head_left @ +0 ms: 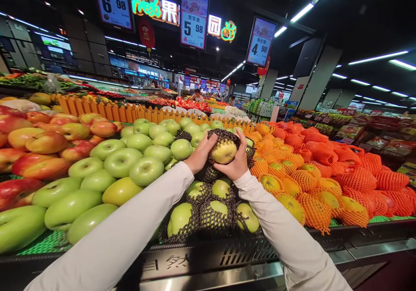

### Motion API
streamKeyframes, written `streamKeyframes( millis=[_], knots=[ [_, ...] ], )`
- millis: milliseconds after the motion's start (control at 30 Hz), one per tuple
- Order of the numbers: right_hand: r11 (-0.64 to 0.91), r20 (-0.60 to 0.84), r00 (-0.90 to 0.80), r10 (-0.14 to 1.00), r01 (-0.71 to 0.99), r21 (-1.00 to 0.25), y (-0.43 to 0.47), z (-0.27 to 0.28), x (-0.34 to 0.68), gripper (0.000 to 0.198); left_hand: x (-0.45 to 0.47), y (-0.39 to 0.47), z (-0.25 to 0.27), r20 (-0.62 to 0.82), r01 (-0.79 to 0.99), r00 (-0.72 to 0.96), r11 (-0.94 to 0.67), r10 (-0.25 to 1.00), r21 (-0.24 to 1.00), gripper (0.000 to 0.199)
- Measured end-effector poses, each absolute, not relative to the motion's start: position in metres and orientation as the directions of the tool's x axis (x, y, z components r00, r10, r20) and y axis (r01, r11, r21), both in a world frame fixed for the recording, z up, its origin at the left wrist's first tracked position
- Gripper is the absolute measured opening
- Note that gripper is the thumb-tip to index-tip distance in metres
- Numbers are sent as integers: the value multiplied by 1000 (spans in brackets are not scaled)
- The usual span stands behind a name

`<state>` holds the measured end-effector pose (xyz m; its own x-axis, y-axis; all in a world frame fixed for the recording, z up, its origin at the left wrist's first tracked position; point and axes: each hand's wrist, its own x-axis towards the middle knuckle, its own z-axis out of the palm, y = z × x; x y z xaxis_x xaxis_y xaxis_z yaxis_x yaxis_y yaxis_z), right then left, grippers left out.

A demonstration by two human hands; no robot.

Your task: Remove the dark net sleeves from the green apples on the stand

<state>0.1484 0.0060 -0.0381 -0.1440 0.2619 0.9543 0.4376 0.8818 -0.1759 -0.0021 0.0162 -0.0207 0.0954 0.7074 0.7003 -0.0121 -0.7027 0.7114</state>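
Held item: one round, yellow-green apple in a black mesh net [224, 152], raised between two bare hands, its netting drawn about its upper part and a smooth face exposed toward the viewer. Left hand [201, 152]: fingers and thumb closed on the apple's left side. Right hand [239, 157]: likewise closed on its right side, thumb low and fingers high. Both forearms in long white sleeves [276, 221]. Directly below the grip: several pale green apples in black mesh nets [216, 210], bunched close together. Nearer the viewer, under these: a black slotted plastic front rail [240, 254]. Left of the grip: a broad heap of bare, glossy green apples [122, 162], one yellower than its neighbours, above a green mesh liner [48, 243]. Farther left: rounded red-and-yellow fruits [47, 143]. Right of the grip: orange citrus fruits in orange foam nets [316, 182]; farther right, fruits in red-orange foam nets [357, 169]. Beyond the grip: a low orange picket-style fence [130, 112]. High above it: three hanging rectangular price screens [194, 20], the middle one reading 5.98.
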Motion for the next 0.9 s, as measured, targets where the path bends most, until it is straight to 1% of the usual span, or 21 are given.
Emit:
streamKeyframes(
  millis=[67, 100, 133, 200, 233, 267, 333, 367, 433, 533, 600, 667, 733, 800, 867, 900],
  knots=[
    [887, 949, -122, 291, 406, -220, 5, -37, 148, 107, -3, 10, -18, 702, 13, 215, -721, 679, 693, 60],
    [893, 944, -122, 305, 382, -239, 4, -35, 148, 108, -3, 8, -16, 698, 43, 238, -726, 675, 687, 69],
    [900, 936, -138, 323, 350, -259, 3, -33, 149, 110, -4, 7, -14, 698, 92, 224, -728, 680, 680, 74],
    [910, 902, -203, 381, 253, -327, 2, -27, 151, 115, -7, 8, -12, 696, 155, 155, -713, 701, 684, 71],
    [904, 880, -225, 420, 189, -383, 2, -24, 153, 112, -8, 9, -11, 699, 159, 122, -709, 705, 687, 67],
    [887, 857, -226, 462, 122, -446, 3, -21, 155, 105, -9, 10, -10, 706, 154, 100, -712, 701, 685, 64],
    [831, 818, -158, 554, 32, -556, 7, -15, 161, 83, -12, 13, -10, 726, 150, 81, -728, 683, 669, 59],
    [807, 801, -105, 589, 19, -591, 9, -14, 164, 71, -13, 14, -10, 735, 161, 77, -736, 673, 657, 59],
    [781, 780, -27, 625, 38, -624, 13, -11, 168, 55, -14, 14, -11, 747, 204, 82, -745, 660, 636, 61],
    [786, 789, 8, 615, 79, -613, 17, -10, 170, 38, -14, 11, -12, 757, 275, 129, -756, 641, 594, 65],
    [800, 806, 5, 591, 120, -587, 16, -10, 171, 29, -14, 9, -12, 761, 304, 176, -769, 625, 562, 64],
    [806, 830, 24, 558, 221, -549, 15, -9, 172, 23, -15, 7, -12, 767, 314, 212, -786, 605, 533, 62],
    [788, 871, 85, 483, 392, -475, 13, -6, 175, 17, -16, 7, -12, 774, 300, 240, -803, 586, 515, 61],
    [745, 919, 124, 374, 550, -377, 9, -3, 177, 15, -16, 6, -12, 776, 276, 257, -813, 576, 513, 62],
    [738, 949, 83, 305, 609, -291, 4, 1, 178, 18, -16, 6, -12, 777, 261, 244, -811, 580, 523, 63],
    [755, 954, 37, 298, 603, -259, 2, 3, 178, 20, -15, 5, -12, 782, 257, 223, -809, 582, 529, 63]
  ],
)
